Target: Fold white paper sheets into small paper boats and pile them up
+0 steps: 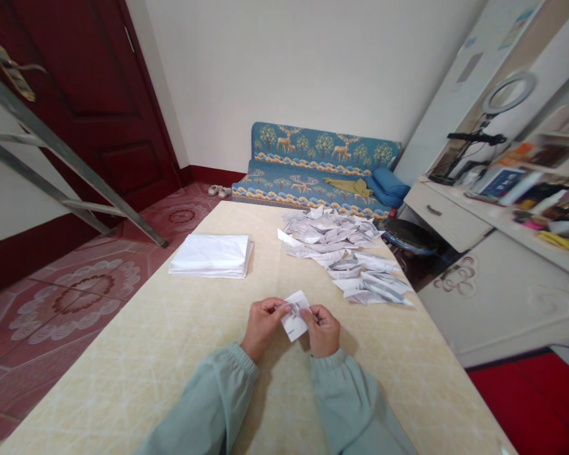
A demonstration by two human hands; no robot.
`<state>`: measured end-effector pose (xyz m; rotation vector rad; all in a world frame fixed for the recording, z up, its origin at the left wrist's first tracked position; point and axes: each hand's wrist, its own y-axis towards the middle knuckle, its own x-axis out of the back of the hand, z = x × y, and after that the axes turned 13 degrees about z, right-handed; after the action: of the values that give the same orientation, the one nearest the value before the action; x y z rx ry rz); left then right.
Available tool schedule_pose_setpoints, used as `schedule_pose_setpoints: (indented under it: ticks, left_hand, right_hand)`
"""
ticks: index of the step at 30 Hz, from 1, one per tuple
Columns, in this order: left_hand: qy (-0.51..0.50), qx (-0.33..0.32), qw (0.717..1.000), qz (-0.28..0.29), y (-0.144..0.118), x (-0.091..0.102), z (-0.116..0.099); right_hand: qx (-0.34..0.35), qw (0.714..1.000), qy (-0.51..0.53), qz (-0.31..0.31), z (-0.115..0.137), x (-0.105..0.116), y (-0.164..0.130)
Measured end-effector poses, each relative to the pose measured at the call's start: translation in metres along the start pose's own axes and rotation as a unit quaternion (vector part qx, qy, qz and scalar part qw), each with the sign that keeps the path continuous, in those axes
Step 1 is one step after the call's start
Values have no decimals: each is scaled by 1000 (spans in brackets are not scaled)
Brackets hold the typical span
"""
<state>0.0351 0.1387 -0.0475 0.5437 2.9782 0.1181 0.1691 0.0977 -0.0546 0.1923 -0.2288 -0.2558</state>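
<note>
A small folded piece of white paper with grey print is held up between my two hands, above the near middle of the table. My left hand pinches its left edge with thumb and fingers. On the opposite side, my right hand grips the right edge, its thumb lying on the front face. Beyond my right hand lies a loose heap of folded printed papers. To the left, a flat stack of white paper sheets rests on the tablecloth.
A blue patterned sofa stands past the table's far edge. On the right are a white cabinet and a dark round stool. A metal ladder leans at the left near a dark red door.
</note>
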Motion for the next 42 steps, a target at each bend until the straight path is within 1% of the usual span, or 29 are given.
schedule_pose_setpoints:
  ticks: [4, 7, 9, 10, 14, 18, 21, 23, 26, 28, 29, 31, 34, 36, 38, 40, 42]
  left_hand:
    - [14, -14, 1000, 0, -1, -2, 1]
    - [17, -24, 999, 14, -2, -3, -1]
    - [13, -24, 999, 26, -3, -3, -2]
    - [6, -22, 999, 33, -3, -3, -2]
    - [-44, -20, 997, 63, -3, -5, -1]
    - [-29, -14, 996, 84, -2, -4, -1]
    - [0, -6, 996, 85, -3, -2, -2]
    - [33, -25, 995, 88, -4, -1, -3]
    - [88, -49, 989, 104, -4, 3, -3]
    - [96, -35, 989, 105, -4, 4, -3]
    - [87, -25, 991, 99, -3, 5, -2]
    - [46, -15, 996, 81, -2, 6, -2]
    - [-33, -27, 997, 65, 1, 7, -2]
    - [-71, -25, 995, 66, 2, 7, -2]
    - [-88, -15, 994, 68, 2, 6, -2]
    - [-83, -11, 994, 74, 1, 6, -2]
    - [-56, -17, 996, 74, 1, 7, -2]
  right_hand:
    - [1, 999, -38, -7, -1, -1, -2]
    - [55, 997, -45, -8, 1, 0, -1]
    - [98, 995, -33, -4, 4, 1, 0]
    - [108, 994, -25, 2, 4, 1, 0]
    - [105, 994, -12, 23, 3, 3, -1]
    - [108, 993, -13, 49, 2, 2, -3]
    - [77, 996, 7, 40, 2, -1, -4]
    - [51, 997, 28, 44, 2, -4, -4]
    - [40, 995, 1, 91, -1, -5, -3]
    - [35, 992, -37, 112, -4, -5, -2]
    - [28, 993, -45, 110, -5, -4, -2]
    - [5, 996, -27, 86, -7, -2, -1]
    - [-50, 995, 64, 51, -5, -1, -1]
    - [-73, 987, 130, 60, -2, -2, -2]
    - [-72, 979, 175, 78, 1, -3, -2]
    - [-70, 973, 199, 94, 2, -5, -3]
    - [-68, 974, 185, 114, 1, -6, -4]
